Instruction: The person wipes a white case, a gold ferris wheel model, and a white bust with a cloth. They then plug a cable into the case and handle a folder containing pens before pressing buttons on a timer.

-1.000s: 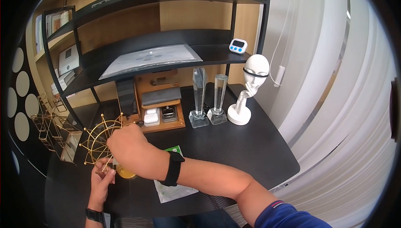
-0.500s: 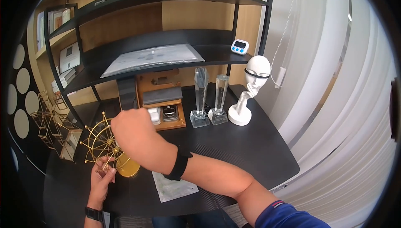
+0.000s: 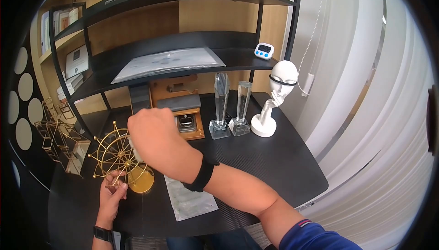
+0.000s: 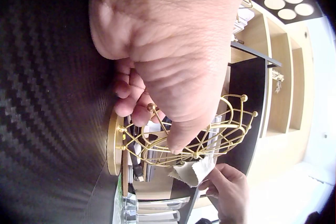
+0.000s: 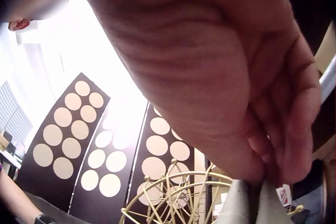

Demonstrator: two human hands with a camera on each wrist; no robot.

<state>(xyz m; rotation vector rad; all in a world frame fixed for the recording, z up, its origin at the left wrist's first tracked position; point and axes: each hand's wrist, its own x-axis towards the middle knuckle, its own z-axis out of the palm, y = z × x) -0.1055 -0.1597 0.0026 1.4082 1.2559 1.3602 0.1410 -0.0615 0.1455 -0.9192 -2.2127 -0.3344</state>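
A gold Ferris wheel ornament [image 3: 127,163] stands on a round gold base [image 3: 142,182] at the left of the desk. My left hand [image 3: 112,199] holds the wheel's lower rim, thumb and fingers on its thin bars. Beside the wheel's right side is my right hand [image 3: 157,142], seen from its back in the head view. A pale grey cloth [image 4: 190,174] with zigzag edges is pinched between its thumb and fingers. In the left wrist view the cloth lies against the wheel near its hub. The right wrist view shows the cloth [image 5: 236,203] hanging below the fingertips.
A flat plastic packet [image 3: 192,202] lies under the right forearm. Behind stand a wooden organizer [image 3: 200,126], two crystal trophies [image 3: 221,103] and a white head figure [image 3: 264,124]. A black shelf [image 3: 183,72] spans above. Gold geometric frames [image 3: 57,140] stand at far left.
My right hand has moved up and rightward with the cloth, uncovering more of the wheel and its base. The left hand keeps its hold on the rim.
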